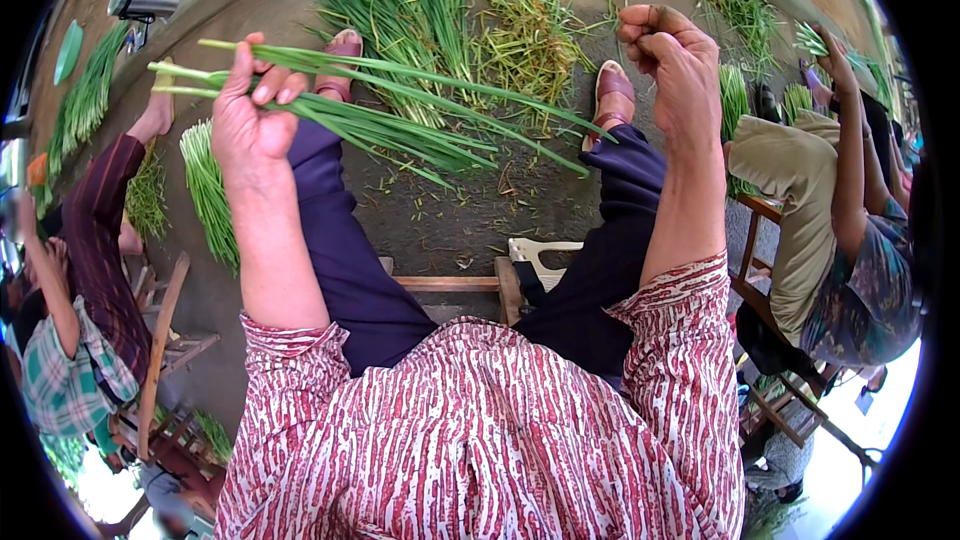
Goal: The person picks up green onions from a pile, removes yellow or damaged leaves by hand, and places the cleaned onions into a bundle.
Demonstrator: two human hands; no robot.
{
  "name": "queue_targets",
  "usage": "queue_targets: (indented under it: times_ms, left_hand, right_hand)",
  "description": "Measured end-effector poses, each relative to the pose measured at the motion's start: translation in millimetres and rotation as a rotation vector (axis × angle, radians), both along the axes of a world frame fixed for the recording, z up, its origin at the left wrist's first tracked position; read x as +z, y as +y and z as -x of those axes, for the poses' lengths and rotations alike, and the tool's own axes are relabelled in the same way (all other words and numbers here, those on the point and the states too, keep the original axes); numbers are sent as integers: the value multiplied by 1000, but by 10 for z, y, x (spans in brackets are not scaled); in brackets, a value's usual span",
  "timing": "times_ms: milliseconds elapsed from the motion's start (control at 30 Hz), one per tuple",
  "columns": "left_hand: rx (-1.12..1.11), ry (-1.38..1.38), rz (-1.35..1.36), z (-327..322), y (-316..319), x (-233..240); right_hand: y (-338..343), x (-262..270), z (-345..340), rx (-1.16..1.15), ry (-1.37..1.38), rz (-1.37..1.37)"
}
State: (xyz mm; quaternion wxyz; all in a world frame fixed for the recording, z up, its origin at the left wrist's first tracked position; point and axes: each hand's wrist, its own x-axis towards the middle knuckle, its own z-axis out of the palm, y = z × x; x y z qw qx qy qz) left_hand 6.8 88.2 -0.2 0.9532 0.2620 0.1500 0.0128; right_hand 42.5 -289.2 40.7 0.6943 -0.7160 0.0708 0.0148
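My left hand is closed around a small bunch of green garlic chives. Their pale cut ends stick out to the left past my fingers, and the long flat leaves spread to the right over my knees. A few stalks pass separately above the rest, held by the fingers. Raised on the other side, my right hand has its fingers curled and thumb and fingertips pinched together. A thin strand shows faintly by those fingertips; whether it is held cannot be told.
Beyond my feet lie a large heap of green chives and a pile of yellowed trimmings. A sorted bundle stands by my left leg. People sit close on both sides, on wooden stools. A steel flask rests at the upper left.
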Motion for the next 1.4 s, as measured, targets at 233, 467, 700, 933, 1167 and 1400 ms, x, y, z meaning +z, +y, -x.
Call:
queue_targets:
  times_ms: [233,467,700,933,1167,1400]
  left_hand:
    - [117,-15,-43,79,349,-23]
    - [149,-12,-35,114,470,-54]
    - [172,45,72,225,397,-104]
    - [199,19,37,462,373,19]
    - [202,-32,-3,699,366,255]
    - [273,-111,-51,1000,471,466]
  right_hand:
    - [-123,38,40,101,63,174]
    - [-305,37,427,523,147,176]
    - [-66,-109,770,580,227,187]
    - [117,-117,1161,496,295,-136]
    - [104,-6,1410,466,411,-284]
    - [322,125,1585,576,-68,465]
